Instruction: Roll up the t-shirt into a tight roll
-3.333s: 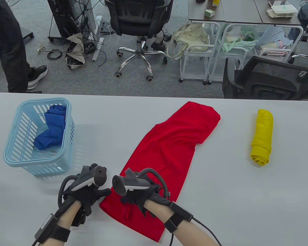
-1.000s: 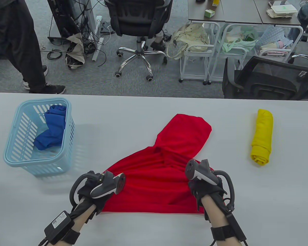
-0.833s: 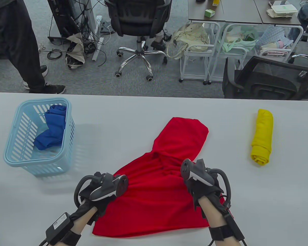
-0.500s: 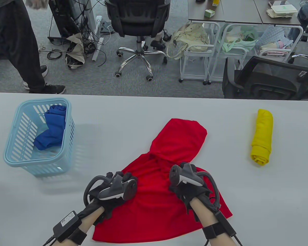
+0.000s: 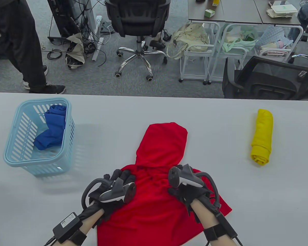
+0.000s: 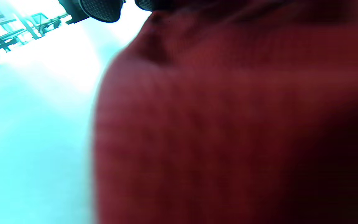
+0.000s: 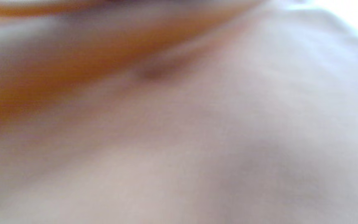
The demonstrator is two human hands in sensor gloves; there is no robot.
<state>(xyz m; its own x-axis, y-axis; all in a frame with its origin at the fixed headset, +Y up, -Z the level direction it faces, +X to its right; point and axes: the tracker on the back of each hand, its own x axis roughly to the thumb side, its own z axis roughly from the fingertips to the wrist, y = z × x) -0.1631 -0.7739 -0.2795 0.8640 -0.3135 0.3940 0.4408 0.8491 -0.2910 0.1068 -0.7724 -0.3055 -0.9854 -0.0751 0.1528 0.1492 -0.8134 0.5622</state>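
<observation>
The red t-shirt (image 5: 159, 205) lies crumpled on the grey table (image 5: 246, 205) near the front edge, one narrow part reaching away toward the far side. My left hand (image 5: 123, 176) lies on its left edge with the fingers stretched over the cloth. In the left wrist view the fingertips (image 6: 99, 6) press on the red t-shirt (image 6: 228, 124), which fills most of that view. My right hand (image 5: 179, 192) rests on the shirt's right part, its fingers hidden under the tracker. The right wrist view is only blurred cloth.
A light blue basket (image 5: 10, 159) holding a blue garment (image 5: 51, 130) stands at the left. A rolled yellow shirt (image 5: 262, 135) lies at the right. Beyond the table's far edge a person (image 5: 20, 43) stands at the left, among office chairs and carts.
Both hands dragged the shirt from a diagonal spread toward the front edge, then came closer together on it. The shirt's far part swung left and the cloth bunched up between the hands.
</observation>
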